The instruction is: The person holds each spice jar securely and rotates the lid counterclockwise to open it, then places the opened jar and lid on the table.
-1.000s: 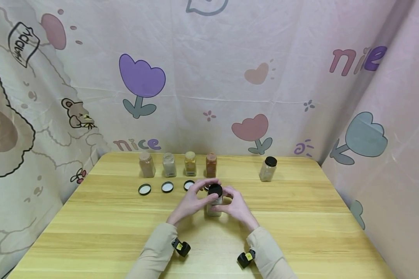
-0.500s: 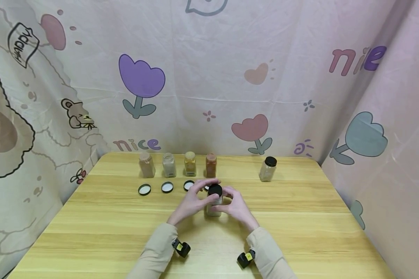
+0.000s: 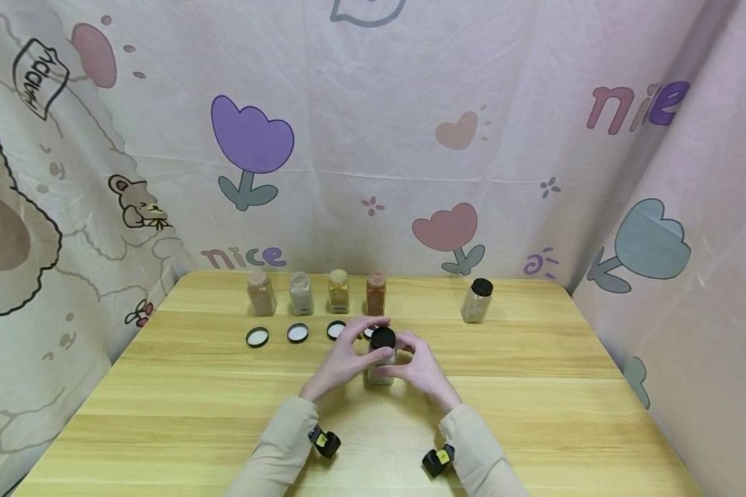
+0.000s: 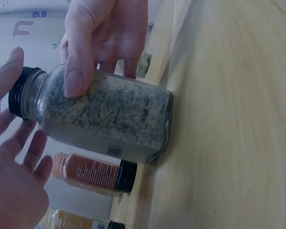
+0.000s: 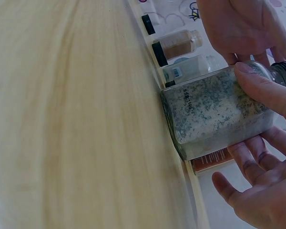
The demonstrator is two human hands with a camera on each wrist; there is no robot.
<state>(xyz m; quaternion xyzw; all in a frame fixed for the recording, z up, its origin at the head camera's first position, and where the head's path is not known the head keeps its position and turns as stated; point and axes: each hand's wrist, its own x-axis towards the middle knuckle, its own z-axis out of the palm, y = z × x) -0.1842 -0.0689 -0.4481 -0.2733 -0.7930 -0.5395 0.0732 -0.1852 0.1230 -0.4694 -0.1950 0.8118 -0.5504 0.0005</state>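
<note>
A clear glass seasoning jar (image 4: 109, 112) full of pale grains with grey-green flecks stands upright on the table between my hands. Its black screw lid (image 3: 383, 337) sits on the neck. With thumb and fingers around that lid, my left hand (image 3: 343, 357) holds it from the left. My right hand (image 3: 424, 369) grips the jar's body from the right, the thumb (image 5: 262, 86) pressed on the glass near the shoulder. In the left wrist view, the right thumb (image 4: 75, 81) lies across the jar's upper part.
Along the back stand uncapped jars of brown (image 3: 262, 297), whitish (image 3: 301, 297), yellow (image 3: 339, 293) and red (image 3: 376, 297) seasoning. Black lids (image 3: 257, 337) lie in front of them, white insides up. A capped jar (image 3: 476, 304) stands at the back right, near the curtain (image 3: 510, 228).
My left wrist has shifted very slightly to the right, with the fingers still around the lid. The right hand and the jar stay in place.
</note>
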